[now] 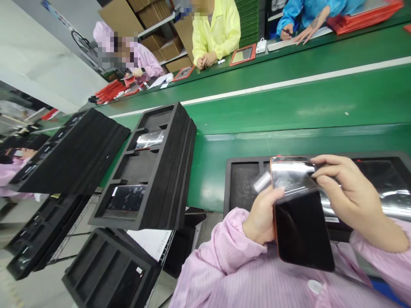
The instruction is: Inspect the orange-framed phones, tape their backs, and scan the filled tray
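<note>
Now, near illegible white label, grips tablet at nine o'clock with left hand, pinches film at one with right hand.

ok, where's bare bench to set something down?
Green benchtop between the tall black foam-tray stack and low black foam tray; also beyond that tray up to the white strip, bar specks. Crowded: at that tray, around the left hand, right hand and black-screened tablet; the far side, with red stacks.
</note>
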